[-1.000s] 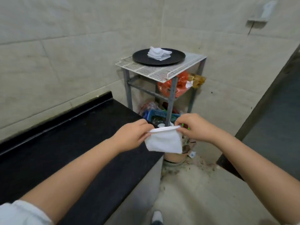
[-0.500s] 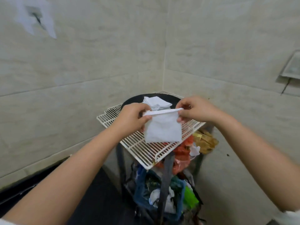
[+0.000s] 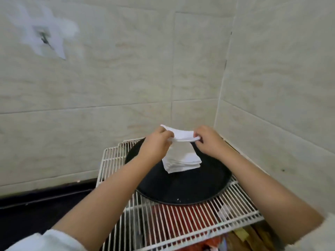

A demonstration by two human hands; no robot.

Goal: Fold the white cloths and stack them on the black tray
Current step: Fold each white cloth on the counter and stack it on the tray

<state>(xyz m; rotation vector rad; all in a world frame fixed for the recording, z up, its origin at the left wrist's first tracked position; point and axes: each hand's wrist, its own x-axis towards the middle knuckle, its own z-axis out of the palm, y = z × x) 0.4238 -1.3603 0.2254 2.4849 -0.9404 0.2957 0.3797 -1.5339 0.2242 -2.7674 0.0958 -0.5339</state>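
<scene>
A folded white cloth hangs between my two hands over the round black tray. My left hand pinches its left top corner and my right hand pinches its right top corner. Below it, on the far part of the tray, lies a stack of folded white cloths. The hanging cloth's lower edge reaches down to the top of the stack; whether it touches I cannot tell.
The tray stands on a white wire rack in the corner of two tiled walls. A black counter runs to the left below. Red and orange bags show under the rack.
Both hands carried the cloth forward from in front of the rack to above the stack on the tray. The view has come closer and now looks down on the tray.
</scene>
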